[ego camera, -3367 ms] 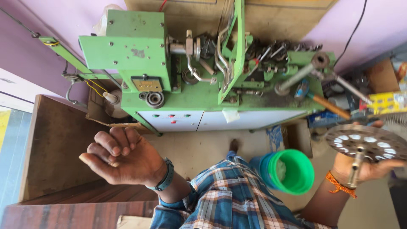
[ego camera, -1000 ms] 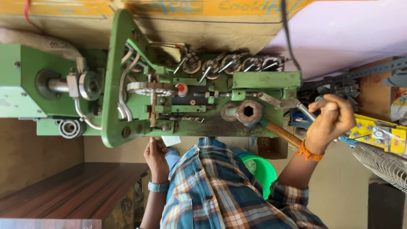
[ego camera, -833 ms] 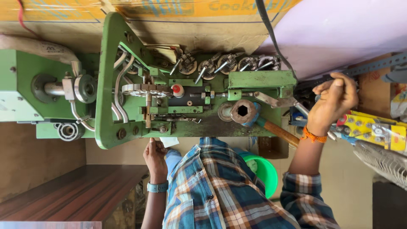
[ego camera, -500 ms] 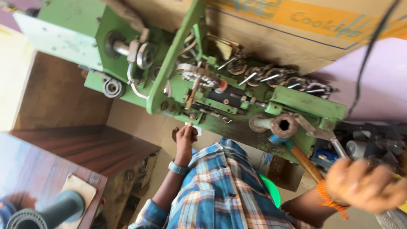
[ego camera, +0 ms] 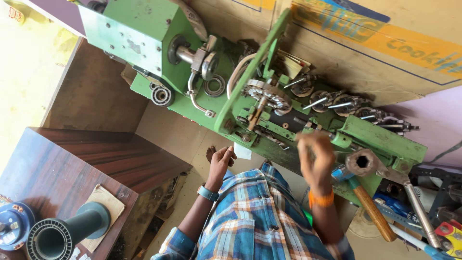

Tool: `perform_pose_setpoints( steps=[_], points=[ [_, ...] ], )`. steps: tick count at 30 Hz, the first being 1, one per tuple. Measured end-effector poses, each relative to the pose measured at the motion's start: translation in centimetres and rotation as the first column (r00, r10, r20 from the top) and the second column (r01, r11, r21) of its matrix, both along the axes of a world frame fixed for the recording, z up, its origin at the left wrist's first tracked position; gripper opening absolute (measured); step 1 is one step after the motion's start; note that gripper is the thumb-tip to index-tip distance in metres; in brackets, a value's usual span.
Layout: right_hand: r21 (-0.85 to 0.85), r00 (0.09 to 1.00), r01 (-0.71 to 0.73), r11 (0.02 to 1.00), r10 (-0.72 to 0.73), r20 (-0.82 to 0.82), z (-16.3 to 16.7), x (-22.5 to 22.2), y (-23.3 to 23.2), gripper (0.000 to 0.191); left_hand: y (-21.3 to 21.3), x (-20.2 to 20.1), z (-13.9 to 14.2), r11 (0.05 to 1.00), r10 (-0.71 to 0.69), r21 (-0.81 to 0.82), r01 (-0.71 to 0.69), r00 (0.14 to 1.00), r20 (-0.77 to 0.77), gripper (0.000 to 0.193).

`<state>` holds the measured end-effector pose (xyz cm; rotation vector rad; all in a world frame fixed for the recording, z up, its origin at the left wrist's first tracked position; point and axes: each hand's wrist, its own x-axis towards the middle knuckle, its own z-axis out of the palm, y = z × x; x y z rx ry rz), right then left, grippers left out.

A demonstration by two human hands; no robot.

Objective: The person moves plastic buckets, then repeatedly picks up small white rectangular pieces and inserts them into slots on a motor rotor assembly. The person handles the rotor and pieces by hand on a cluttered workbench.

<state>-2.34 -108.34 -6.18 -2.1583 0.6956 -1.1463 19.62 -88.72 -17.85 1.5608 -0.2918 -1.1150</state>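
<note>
With the blurred right hand point(ego camera: 315, 156) raised, fingers loosely apart and empty, before the green machine point(ego camera: 202, 72), and the left hand point(ego camera: 220, 161) half-curled just below it, I'd steady both before touching the slotted disc point(ego camera: 267, 95).

A green metal machine point(ego camera: 250, 91) runs across the upper middle, with a brown cardboard box point(ego camera: 385, 53) behind it. A toothed round metal wheel point(ego camera: 266, 95) sits at the machine's centre, and a row of metal spindles point(ego camera: 337, 102) extends to its right. The left hand point(ego camera: 220, 161) hangs just below the machine; the right hand point(ego camera: 315, 156) is raised before its right part. A wooden-handled hammer point(ego camera: 373, 214) lies right of that hand. The dark wooden bench point(ego camera: 62, 168) at lower left carries a grey plastic funnel-shaped tube point(ego camera: 67, 231).
</note>
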Motion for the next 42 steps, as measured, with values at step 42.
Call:
perform_pose_setpoints(
  steps=[42],
  points=[
    [0.256,0.807,0.446,0.857,-0.262,-0.529,9.4,-0.2,9.3,0.025,3.5,17.0,1.5,0.995,-0.023,-0.090,0.035,0.991,0.133,0.036]
  ],
)
